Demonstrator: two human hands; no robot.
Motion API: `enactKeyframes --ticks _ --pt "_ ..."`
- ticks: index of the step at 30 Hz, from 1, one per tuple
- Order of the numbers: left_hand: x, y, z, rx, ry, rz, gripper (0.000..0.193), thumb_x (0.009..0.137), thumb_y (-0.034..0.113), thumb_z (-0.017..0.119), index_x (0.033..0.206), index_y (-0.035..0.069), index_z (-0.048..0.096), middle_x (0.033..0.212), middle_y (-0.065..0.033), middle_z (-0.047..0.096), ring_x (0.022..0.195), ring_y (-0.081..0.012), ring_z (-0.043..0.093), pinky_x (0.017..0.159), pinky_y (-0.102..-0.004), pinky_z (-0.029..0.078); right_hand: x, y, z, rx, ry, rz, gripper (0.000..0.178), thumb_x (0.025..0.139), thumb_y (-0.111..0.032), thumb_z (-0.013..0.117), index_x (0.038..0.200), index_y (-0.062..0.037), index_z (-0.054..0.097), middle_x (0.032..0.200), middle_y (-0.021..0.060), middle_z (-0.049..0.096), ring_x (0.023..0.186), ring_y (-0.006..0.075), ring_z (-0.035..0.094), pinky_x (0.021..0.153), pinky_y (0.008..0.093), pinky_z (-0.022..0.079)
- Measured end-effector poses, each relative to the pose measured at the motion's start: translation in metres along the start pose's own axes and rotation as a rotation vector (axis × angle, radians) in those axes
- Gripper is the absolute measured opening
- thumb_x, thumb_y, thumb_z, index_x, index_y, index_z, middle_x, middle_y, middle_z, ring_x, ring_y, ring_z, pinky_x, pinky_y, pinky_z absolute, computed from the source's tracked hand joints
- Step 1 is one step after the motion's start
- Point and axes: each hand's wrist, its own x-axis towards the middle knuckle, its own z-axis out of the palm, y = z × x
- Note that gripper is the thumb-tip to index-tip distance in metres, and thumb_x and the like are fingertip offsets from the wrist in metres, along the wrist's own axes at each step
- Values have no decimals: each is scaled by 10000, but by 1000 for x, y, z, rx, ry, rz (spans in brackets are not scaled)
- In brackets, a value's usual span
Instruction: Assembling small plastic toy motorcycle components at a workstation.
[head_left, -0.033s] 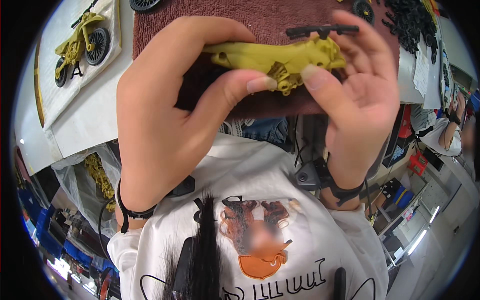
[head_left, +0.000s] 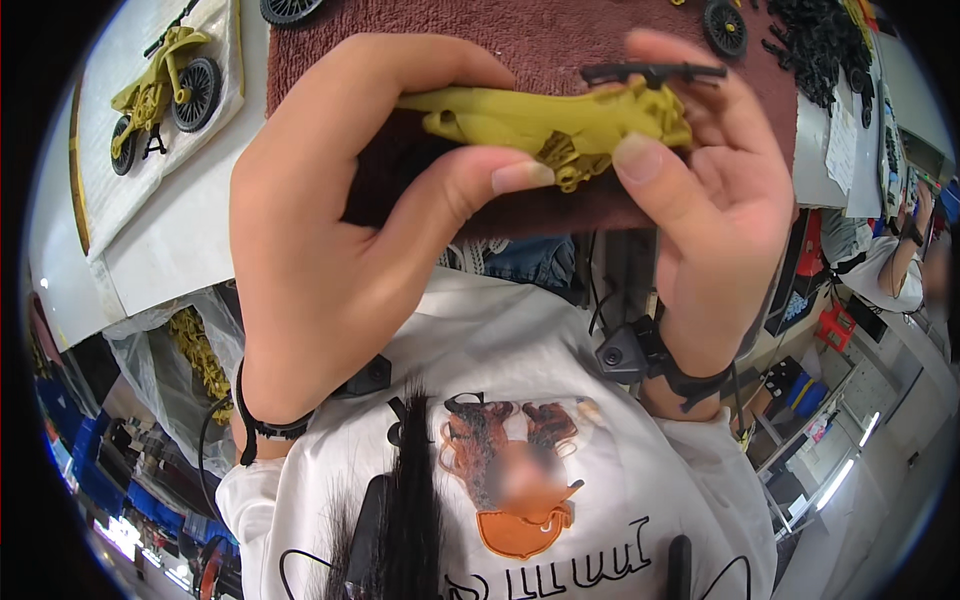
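Both hands hold a yellow-green toy motorcycle body [head_left: 500, 118] above a dark red cloth. My left hand [head_left: 320, 200] closes around its tail end, the thumb pressed against the lower side. At the front end my right hand [head_left: 715, 190] grips it, with the thumb on the near side and the fingers behind. A black handlebar [head_left: 652, 74] sits on top of the front, close to my right fingers. No wheels show on this body. Parts of it are hidden behind my fingers.
On a white pad at the left stands an assembled yellow-green toy motorcycle [head_left: 160, 90]. Loose black wheels [head_left: 725, 28] lie on the red cloth [head_left: 400, 190]. A heap of black parts [head_left: 820, 45] is at the far right. A clear bag [head_left: 175, 345] of yellow-green parts hangs below the table.
The toy body has tilted slightly in my hands, and the handlebar sits a little lower and further right. My right fingers have shifted slightly.
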Motion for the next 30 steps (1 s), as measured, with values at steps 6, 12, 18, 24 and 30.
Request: enactKeyframes --ticks 6,12,18,24,30 --pt "-1 10 2 -426 32 -171 484 804 183 740 1155 -90 548 1126 -125 605 1005 -171 585 892 -278 446 -4 -4 -2 -36 -4 -139 490 776 -68 754 1171 101 519 1077 209 641 979 246 650 884 325 521" --pt "-7 5 0 -410 110 -140 554 778 350 768 1079 -80 593 1071 -109 589 966 -156 559 869 -245 404 -5 -5 -3 -241 -107 -370 500 715 -85 812 1083 102 531 985 190 628 951 261 665 841 306 550" --pt "2 9 -4 -303 12 -90 541 829 390 711 1092 -66 586 1088 -118 576 984 -162 552 874 -251 403 -2 -13 -6 -9 -124 -134 426 720 6 788 1067 69 549 1010 161 625 915 208 659 813 260 517" --pt "-1 0 7 -574 5 -18 564 815 291 729 1189 -71 511 1166 -130 576 987 -229 592 891 -330 453 2 -4 -15 269 -112 -54 437 778 -147 744 1108 8 501 1163 163 590 1101 243 572 984 394 436" --pt "-1 14 14 -518 70 -120 491 738 3 748 1162 -75 515 1112 -149 596 985 -208 600 925 -329 451 1 -8 -15 194 -91 83 508 733 51 685 1188 -1 465 1208 169 560 1135 276 561 977 412 454"
